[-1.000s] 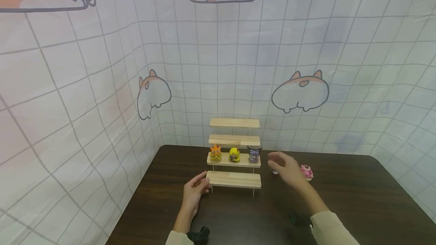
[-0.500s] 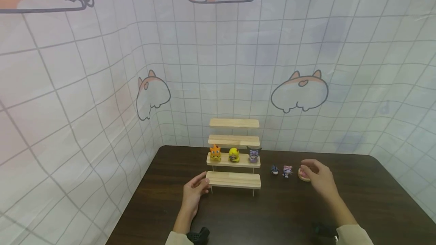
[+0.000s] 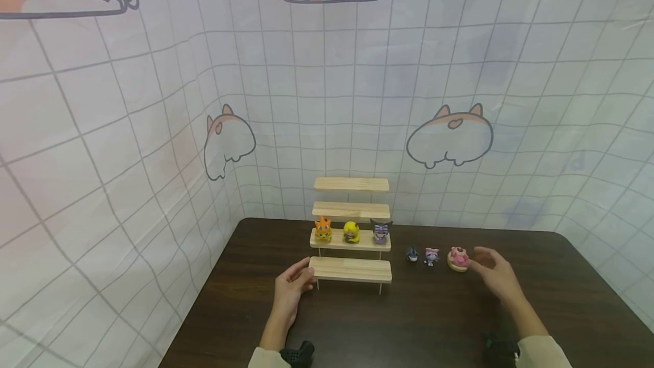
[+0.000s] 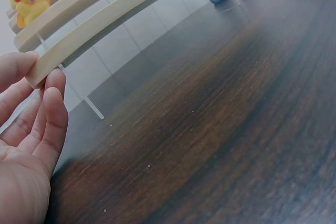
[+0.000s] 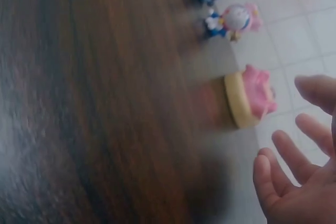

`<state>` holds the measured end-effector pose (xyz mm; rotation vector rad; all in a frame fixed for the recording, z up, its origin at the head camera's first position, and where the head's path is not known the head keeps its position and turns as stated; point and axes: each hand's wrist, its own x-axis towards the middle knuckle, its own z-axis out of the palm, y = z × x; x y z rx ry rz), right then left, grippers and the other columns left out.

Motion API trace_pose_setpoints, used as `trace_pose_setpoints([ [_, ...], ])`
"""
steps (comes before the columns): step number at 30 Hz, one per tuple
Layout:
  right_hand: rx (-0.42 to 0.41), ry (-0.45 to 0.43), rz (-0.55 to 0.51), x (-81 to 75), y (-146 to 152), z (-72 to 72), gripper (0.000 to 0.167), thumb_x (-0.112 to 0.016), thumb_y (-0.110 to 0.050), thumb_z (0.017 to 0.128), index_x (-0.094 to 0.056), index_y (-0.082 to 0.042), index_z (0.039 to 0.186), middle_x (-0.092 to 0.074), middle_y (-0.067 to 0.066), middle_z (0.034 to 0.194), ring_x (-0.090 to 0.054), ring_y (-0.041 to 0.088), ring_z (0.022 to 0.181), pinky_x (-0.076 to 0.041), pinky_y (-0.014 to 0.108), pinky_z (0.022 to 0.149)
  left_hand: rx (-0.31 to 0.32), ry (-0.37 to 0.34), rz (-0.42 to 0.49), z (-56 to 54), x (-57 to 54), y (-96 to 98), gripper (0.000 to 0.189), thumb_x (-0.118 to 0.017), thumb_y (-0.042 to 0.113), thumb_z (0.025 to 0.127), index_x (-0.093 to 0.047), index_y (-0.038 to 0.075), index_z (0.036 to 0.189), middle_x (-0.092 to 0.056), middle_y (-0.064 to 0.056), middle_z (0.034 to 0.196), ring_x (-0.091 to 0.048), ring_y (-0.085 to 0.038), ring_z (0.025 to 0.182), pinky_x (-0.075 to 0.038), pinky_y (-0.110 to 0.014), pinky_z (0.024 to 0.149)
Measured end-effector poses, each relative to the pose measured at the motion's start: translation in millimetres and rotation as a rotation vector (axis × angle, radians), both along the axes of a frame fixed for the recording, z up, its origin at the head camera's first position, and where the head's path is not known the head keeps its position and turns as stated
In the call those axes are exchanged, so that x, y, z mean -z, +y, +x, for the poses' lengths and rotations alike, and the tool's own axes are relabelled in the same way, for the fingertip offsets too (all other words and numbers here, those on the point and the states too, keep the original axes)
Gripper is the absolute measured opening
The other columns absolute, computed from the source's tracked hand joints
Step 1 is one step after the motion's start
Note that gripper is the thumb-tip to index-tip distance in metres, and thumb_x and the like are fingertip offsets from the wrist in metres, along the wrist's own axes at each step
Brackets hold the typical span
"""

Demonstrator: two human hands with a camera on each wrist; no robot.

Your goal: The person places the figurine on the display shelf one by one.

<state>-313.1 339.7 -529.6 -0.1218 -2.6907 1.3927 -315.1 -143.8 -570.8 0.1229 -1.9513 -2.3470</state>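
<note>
A wooden tiered display stand (image 3: 350,270) rises in steps on the table. My left hand (image 3: 290,291) pinches the left end of its lowest shelf, thumb above and fingers beneath, as the left wrist view shows. To the right, a pink figurine (image 3: 458,258) on a round tan base sits on the table. Just right of it, my right hand (image 3: 497,275) holds nothing, its fingers relaxed and spread in the right wrist view. A small pink-and-white figurine (image 3: 431,256) and a dark blue figurine (image 3: 412,254) stand between the pink one and the stand.
On the stand's second shelf from the bottom are an orange-and-yellow figurine (image 3: 323,229), a yellow figurine (image 3: 351,232) and a purple-and-black figurine (image 3: 380,231). The dark wood table (image 3: 409,322) ends against a grid-patterned curtain (image 3: 327,129) behind and at the sides.
My right hand has moved right, past the small figurines to the pink figurine, then slightly off its right side, uncovering it. The left hand has stayed on the stand.
</note>
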Motion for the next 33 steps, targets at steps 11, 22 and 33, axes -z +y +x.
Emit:
trace_pose_setpoints([
  [11, -0.075, -0.092, 0.009, 15.7, 4.2, -12.8, 0.077, -0.062, -0.033, 0.103, -0.025, 0.008, 0.155, -0.042, 0.040, 0.148, -0.046, 0.053, 0.132, -0.051, 0.055, 0.102, 0.004, 0.008, 0.012, -0.9, 0.4, -0.7, 0.047, -0.076, 0.018, 0.093, -0.064, 0.001, 0.136, -0.075, 0.002, 0.096, -0.072, -0.010, 0.082, -0.059, -0.023, 0.071],
  [22, -0.082, -0.092, 0.006, 26.0, 6.4, -30.2, 0.085, -0.069, -0.037, 0.099, -0.024, 0.008, 0.156, -0.040, 0.039, 0.150, -0.039, 0.055, 0.136, -0.039, 0.065, 0.111, 0.006, 0.022, 0.013, -0.6, -0.7, 0.6, 0.048, -0.074, 0.017, 0.095, -0.061, -0.002, 0.138, -0.075, 0.002, 0.096, -0.071, -0.008, 0.081, -0.059, -0.022, 0.072],
  [33, -0.105, -0.085, 0.052, 25.5, 5.5, -38.4, 0.084, -0.071, -0.033, 0.097, -0.027, 0.009, 0.154, -0.039, 0.040, 0.150, -0.040, 0.057, 0.134, -0.040, 0.067, 0.109, -0.001, 0.018, 0.016, -1.5, 2.0, -0.2, 0.046, -0.076, 0.016, 0.093, -0.064, -0.001, 0.134, -0.076, 0.001, 0.097, -0.072, -0.010, 0.080, -0.060, -0.024, 0.071],
])
